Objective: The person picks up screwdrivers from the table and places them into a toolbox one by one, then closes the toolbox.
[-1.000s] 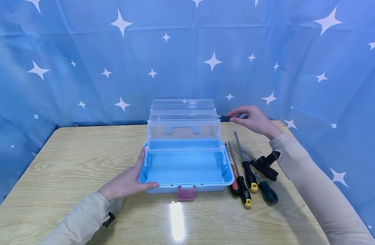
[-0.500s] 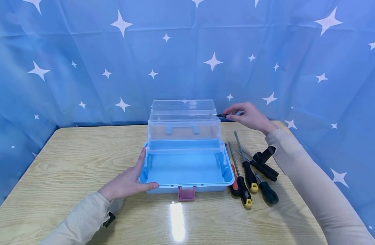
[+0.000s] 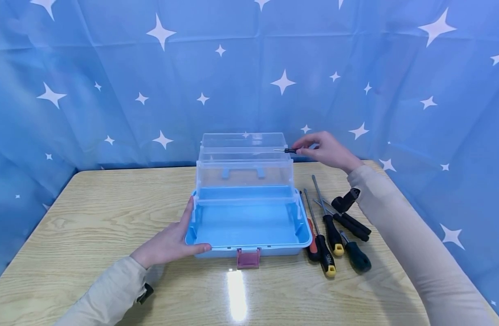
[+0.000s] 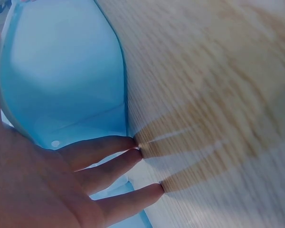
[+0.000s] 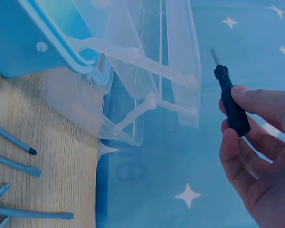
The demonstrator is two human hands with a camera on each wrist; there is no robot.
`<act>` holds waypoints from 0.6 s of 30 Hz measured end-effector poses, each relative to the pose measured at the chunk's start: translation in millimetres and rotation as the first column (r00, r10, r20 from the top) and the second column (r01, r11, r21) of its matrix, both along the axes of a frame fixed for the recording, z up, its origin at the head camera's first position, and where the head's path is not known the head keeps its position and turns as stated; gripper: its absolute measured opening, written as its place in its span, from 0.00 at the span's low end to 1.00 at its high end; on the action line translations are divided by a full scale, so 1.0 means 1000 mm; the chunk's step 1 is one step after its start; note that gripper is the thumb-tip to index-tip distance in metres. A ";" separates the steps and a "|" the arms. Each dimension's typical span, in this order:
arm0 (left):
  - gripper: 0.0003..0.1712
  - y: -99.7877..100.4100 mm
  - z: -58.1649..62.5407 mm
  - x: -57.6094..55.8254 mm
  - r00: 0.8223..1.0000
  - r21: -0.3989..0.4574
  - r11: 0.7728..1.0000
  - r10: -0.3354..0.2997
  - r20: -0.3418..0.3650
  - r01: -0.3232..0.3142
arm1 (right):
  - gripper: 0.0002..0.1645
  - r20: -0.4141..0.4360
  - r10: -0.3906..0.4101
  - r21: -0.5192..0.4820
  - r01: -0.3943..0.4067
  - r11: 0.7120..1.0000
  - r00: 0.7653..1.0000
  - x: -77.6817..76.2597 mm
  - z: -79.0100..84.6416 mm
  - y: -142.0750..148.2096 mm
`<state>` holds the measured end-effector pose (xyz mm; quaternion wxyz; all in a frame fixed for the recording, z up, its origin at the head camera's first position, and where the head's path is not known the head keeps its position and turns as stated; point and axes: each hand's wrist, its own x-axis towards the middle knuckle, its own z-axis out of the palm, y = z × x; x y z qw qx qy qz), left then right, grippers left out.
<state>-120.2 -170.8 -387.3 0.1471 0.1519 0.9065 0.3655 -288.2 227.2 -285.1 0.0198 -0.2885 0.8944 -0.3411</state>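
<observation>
Between thumb and fingers, my right hand pinches a small black screwdriver with a thin metal tip. In the head view the tool overlaps the upper clear tray at its right end, tip to the left. Mid-table stands a light-blue toolbox with its tiered clear trays raised and a pink latch on the front. My left hand rests against the toolbox's left side, thumb along the front rim. In the left wrist view its fingers are extended beside the blue wall, tips right at the tabletop.
Right of the toolbox lie several screwdrivers: one with a red and black handle, black-and-yellow ones, a short dark green one and black-handled ones. A blue star-patterned curtain hangs behind the table.
My right hand has moved left and slightly up with the small screwdriver, bringing its tip across the upper tray's right end. The left hand and toolbox have stayed in place.
</observation>
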 end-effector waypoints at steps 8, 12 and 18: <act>0.70 0.000 0.000 -0.001 1.000 -0.009 1.000 0.008 0.011 -0.008 | 0.13 0.028 -0.016 -0.043 0.017 0.999 0.999 -0.004 -0.007 -0.011; 0.69 0.000 0.000 -0.001 1.000 -0.006 1.000 0.007 0.011 -0.007 | 0.13 0.023 -0.005 -0.059 0.006 0.998 1.000 -0.005 -0.010 -0.017; 0.69 0.000 -0.001 -0.001 1.000 0.001 1.000 0.009 0.012 -0.009 | 0.13 0.036 0.008 -0.062 -0.006 0.998 0.999 -0.005 -0.010 -0.027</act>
